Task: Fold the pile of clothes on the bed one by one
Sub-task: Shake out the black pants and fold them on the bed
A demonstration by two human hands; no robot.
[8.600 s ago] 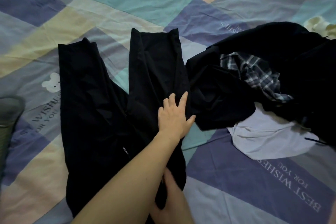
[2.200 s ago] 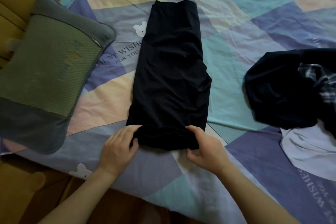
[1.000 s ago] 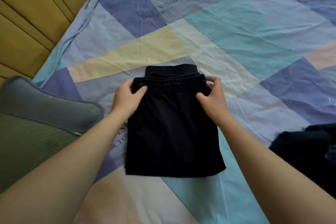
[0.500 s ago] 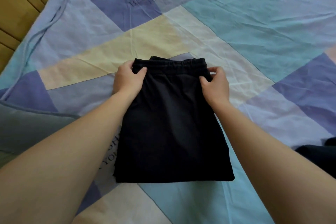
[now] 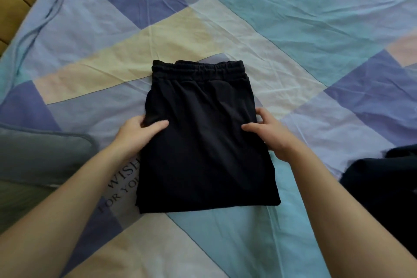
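1. Bed sheet (image 5: pixel 293 18): creased patchwork of blue, teal, purple and cream panels; printed "BEST WISHES FOR YOU" at the far edge, and partly readable beside the trousers.
2. Black trousers (image 5: pixel 203 142): soft matte fabric folded into a rectangle, gathered elastic waistband at the far end, lying flat mid-bed.
3. Left hand (image 5: pixel 137 131): pinches the trousers' left edge, thumb on top.
4. Right hand (image 5: pixel 268 133): grips the right edge, thumb on top.
5. Grey-green pillow (image 5: pixel 33 165): at left.
6. Dark clothes pile (image 5: pixel 383 187): at right.
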